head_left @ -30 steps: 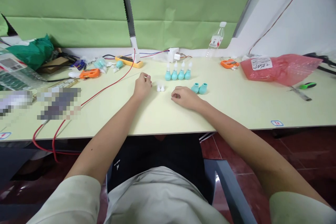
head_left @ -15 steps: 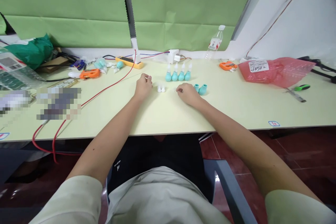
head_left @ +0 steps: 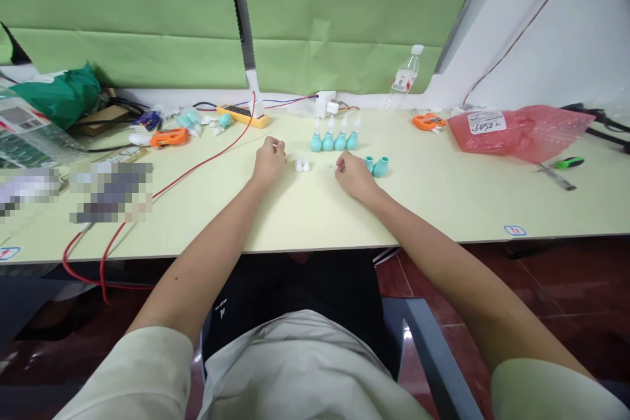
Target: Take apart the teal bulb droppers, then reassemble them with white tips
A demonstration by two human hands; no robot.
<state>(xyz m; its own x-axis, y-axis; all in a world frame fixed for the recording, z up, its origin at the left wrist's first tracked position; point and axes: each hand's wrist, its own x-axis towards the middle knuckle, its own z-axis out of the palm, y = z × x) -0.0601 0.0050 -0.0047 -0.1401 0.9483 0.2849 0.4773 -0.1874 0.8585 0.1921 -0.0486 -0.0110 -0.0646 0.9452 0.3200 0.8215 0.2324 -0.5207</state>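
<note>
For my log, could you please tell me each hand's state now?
Left hand: loosely curled, nothing visibly held.
Right hand: curled; whether it holds anything cannot be told.

The row of four tipped bulbs (head_left: 328, 142) stands on the table (head_left: 443, 203). Before it — two small pieces (head_left: 306, 166), leftward, and two open bulbs (head_left: 380, 167), rightward. The left hand (head_left: 268, 163) lies to its front left, the right hand (head_left: 356, 176) front right. Behind it sits an adapter (head_left: 323, 104); behind and right, a bottle (head_left: 404, 79).
</note>
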